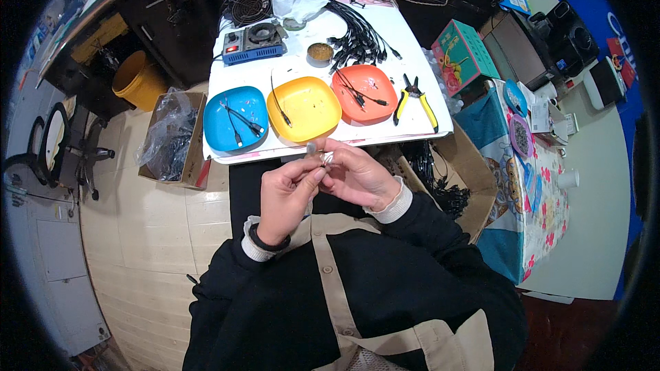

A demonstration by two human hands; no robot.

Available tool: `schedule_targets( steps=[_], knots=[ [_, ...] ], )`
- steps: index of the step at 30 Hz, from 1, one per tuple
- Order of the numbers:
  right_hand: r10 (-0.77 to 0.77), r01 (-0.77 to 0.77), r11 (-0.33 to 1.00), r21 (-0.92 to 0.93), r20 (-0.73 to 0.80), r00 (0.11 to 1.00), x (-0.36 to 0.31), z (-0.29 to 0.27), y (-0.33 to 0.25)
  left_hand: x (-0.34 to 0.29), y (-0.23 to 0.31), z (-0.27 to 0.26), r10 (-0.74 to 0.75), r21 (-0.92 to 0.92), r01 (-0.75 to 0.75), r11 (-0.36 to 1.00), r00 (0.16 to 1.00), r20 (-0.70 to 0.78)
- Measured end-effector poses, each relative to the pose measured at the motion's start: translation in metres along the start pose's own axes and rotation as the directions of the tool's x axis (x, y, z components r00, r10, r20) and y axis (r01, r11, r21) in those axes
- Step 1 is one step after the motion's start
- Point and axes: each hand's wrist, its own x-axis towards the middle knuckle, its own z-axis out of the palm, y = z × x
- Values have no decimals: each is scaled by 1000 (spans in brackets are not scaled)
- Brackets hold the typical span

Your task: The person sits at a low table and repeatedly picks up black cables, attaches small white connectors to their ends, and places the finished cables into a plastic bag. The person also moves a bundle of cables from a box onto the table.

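In front of my chest, at the table's near edge, my left hand (283,196) and my right hand (361,177) meet with fingers pinched together. Between the fingertips is a small whitish and silvery piece (326,158), too small to name. Just beyond them lie three shallow trays: a blue tray (217,130) with short black cables, a yellow tray (316,106) with one thin black cable, and an orange tray (375,82) with a few black cables. Yellow-handled wire strippers (430,115) lie with handles apart to the right of the orange tray.
On the white table (423,75) stand a blue-sided device (253,53), a small round tin (320,53), a white plastic bag (299,5) and a heap of black cables (361,38). Cardboard boxes flank it, one left (180,175), one right (478,168). A yellow bucket (134,82) stands far left.
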Motion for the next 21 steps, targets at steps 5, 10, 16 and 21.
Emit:
schedule_targets(
  steps=[5, 10, 16, 21],
  knots=[
    [-506, 235, 582, -779, -120, 854, 36, -49, -55, 15, -6, -10, -41, -123, 38, 992, 999, -26],
    [-774, -188, -134, -973, -16, 633, 80, -104, -120, 23, -8, -15, -101, -150, 93, 984, 994, -46],
    [-745, -283, -269, -921, 12, 667, 92, -119, -119, 25, -9, -20, -89, -147, 77, 986, 993, -73],
    [-877, -239, -207, -949, 72, 476, 81, -97, -117, 26, -3, -16, -106, -193, 78, 978, 985, -139]
  ],
)
